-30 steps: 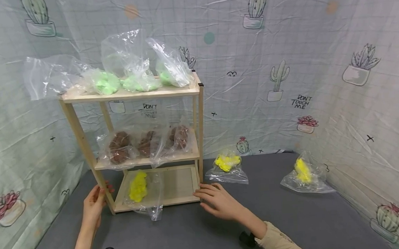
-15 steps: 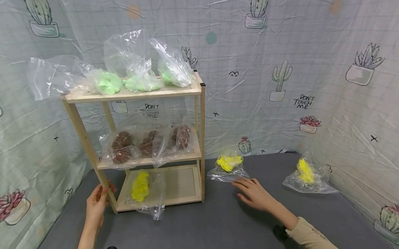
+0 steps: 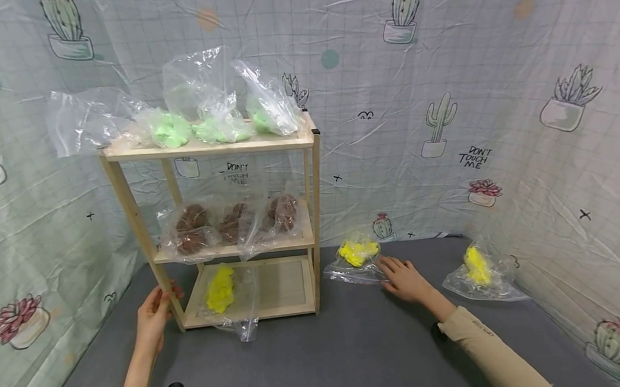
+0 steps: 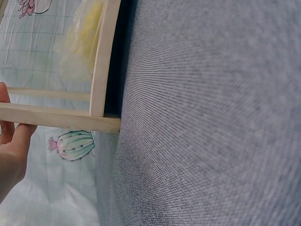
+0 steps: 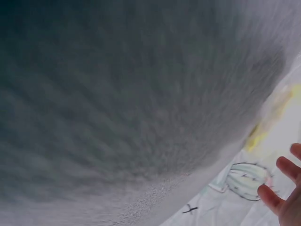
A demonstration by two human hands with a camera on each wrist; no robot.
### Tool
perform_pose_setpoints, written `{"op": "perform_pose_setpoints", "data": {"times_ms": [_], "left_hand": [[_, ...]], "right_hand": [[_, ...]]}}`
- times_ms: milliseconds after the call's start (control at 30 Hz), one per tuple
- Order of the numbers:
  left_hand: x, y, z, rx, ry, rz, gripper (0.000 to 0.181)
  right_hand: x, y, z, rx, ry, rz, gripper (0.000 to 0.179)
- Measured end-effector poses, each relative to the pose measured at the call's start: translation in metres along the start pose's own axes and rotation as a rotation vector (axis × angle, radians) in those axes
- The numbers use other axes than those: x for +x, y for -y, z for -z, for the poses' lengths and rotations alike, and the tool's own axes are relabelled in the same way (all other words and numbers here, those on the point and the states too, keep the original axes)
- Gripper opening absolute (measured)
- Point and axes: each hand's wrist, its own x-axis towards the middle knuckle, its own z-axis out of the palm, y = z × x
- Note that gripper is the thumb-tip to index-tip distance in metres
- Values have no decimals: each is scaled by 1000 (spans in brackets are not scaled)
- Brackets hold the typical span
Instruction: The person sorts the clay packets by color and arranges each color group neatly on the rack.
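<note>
My left hand (image 3: 153,318) grips the front left post of a wooden three-tier shelf (image 3: 132,207) near its base; thumb and fingers lie on either side of that post (image 4: 61,117) in the left wrist view. To the shelf's right, a clear zip bag with a yellow lump (image 3: 357,253) lies on the table. My right hand (image 3: 408,280) is at this bag's right front edge, fingers extended; whether they touch it I cannot tell. Spread fingers (image 5: 288,168) show beside the blurred yellow bag in the right wrist view. Another yellow bag (image 3: 220,290) lies on the bottom tier, its plastic hanging over the front.
Bags with pale green lumps (image 3: 170,130) fill the top tier, one overhanging on the left. Bags with brown lumps (image 3: 190,224) sit on the middle tier. A further yellow bag (image 3: 477,266) lies far right on the grey table (image 3: 320,358). Cactus-print cloth (image 3: 372,172) surrounds the table.
My right hand has left the shelf's lower right corner and moved right to the nearer yellow bag. My left hand keeps its grip on the post. The head view has shifted slightly.
</note>
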Motion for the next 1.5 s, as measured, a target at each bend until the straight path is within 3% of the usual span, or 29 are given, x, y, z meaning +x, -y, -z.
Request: {"op": "perform_pose_setpoints", "data": {"times_ms": [267,800,1200,1500], "left_hand": [[0,0,0,-5,-4,1,38],[0,-1,0,-4,15,-4,39],[1,0,0,-13,1,-5,36],[-1,0,0,-30,1,-9,32]], "right_hand": [[27,-16,-15,-24,-14,-20,55],[57,-9,-18,-80,188,-126,61],[59,-8,-13,-18,185,-104,59],[53,-1,-15,61,232,-109,57]]}}
